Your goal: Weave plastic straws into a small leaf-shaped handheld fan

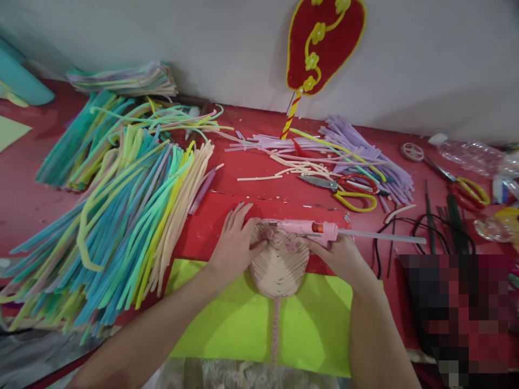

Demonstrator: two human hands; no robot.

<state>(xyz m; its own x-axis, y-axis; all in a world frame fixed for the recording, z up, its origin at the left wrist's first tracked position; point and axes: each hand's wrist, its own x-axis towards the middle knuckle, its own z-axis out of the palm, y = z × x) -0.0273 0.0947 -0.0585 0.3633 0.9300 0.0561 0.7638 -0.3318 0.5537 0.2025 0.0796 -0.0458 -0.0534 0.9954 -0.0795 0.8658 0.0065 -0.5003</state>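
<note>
- The beige fan [279, 270], the landmark here, is face up near the front of the red tabletop [255, 189], its handle pointing toward the person.
- Left hand [233, 240]: its grip is narrow on the upper left edge of the beige fan, with the thumb over the front face beside a small pinkish knob [267, 234].
- Right hand [344, 256]: its grip is closed around a pink glue gun [300, 227] at the upper right of the beige fan; the gun lies across the fan's top, nozzle toward the left hand. Whether the nozzle touches the fan, I cannot tell.
- A long translucent glue stick [381, 236] juts from the back of the gun, away to the right of the beige fan.
- A small pink flower [291, 246] is on the upper right part of the beige fan's face.
- A yellow-green sheet [320, 319] is beneath the lower part and handle of the beige fan.
- Left of the beige fan is a large heap of multicolored fuzzy sticks [117, 232].
- Beyond the beige fan are short cream pieces [308, 166], open scissors [335, 186] with red and yellow handles, and a purple bundle [365, 146].
- Farther behind the beige fan, a red fan [336, 43] with yellow flowers stands tilted before the wall.
- Well right of the beige fan are other scissors [458, 186] and a clear bottle [470, 154].
</note>
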